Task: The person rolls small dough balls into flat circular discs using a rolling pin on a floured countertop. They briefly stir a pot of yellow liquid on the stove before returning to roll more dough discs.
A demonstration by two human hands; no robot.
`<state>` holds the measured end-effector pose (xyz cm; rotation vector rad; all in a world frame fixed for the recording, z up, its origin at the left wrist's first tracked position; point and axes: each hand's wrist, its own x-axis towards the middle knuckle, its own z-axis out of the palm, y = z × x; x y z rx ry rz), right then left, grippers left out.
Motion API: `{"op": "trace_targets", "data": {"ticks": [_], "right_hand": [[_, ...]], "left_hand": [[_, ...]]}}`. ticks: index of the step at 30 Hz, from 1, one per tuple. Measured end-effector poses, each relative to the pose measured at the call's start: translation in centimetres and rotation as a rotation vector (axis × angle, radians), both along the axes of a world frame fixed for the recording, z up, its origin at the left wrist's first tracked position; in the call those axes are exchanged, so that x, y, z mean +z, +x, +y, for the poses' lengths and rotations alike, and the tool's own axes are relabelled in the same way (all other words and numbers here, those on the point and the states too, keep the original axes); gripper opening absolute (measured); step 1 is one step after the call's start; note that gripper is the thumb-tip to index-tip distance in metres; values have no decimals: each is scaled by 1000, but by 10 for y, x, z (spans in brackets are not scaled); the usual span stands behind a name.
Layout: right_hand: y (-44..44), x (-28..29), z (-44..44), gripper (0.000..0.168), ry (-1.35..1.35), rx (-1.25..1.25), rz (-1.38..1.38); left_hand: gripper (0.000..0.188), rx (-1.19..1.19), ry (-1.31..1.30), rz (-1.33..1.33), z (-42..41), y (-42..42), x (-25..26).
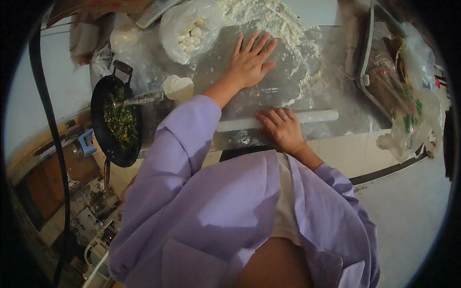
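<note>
My left hand (pixel 250 61) lies palm down on the floury grey tabletop (pixel 212 70), fingers spread and holding nothing visible. Closer to my body, my right hand (pixel 282 126) is curled over a pale rolling pin (pixel 318 116) near the table's front edge. Two thin round dough wrappers (pixel 179 87) overlap to the left of my left hand. Beyond them, small dough pieces (pixel 191 37) sit in a clear plastic bag (pixel 171 28). Loose flour (pixel 266 16) is heaped past my left fingertips and scattered down the right side.
At the left stands a black wok (pixel 97 118) holding chopped green and yellow filling (pixel 122 126). A utensil (pixel 140 99) leans out of it towards the wrappers. Plastic bags (pixel 407 118) crowd the right edge beside a pale curved frame (pixel 365 57). A dark cable (pixel 50 111) hangs at far left.
</note>
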<state>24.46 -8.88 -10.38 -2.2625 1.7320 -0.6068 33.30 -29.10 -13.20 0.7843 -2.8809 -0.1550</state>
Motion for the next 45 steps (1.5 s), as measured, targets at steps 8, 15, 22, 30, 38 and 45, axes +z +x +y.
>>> {"op": "trace_targets", "data": {"ticks": [8,15,22,30,38,45], "right_hand": [[-2,-5,-11,40,-94,-69,-23],[2,-2,-12,39,-142,-59,-34],[0,-4,-9,38,-126,-63,-2],[-2,-2,-8,33,-126,-65,1],[-1,-9,-7,38,-103,-75,-6],[1,-11,-7,38,-139,-71,-22]], "left_hand": [[47,218,1031,672,-39,25,43],[31,-116,686,-107,-39,51,58],[23,-16,771,-383,-48,30,58],[25,25,1312,174,1,-29,63],[42,-489,260,272,36,-81,25],[50,-454,186,-3,35,-7,23]]}}
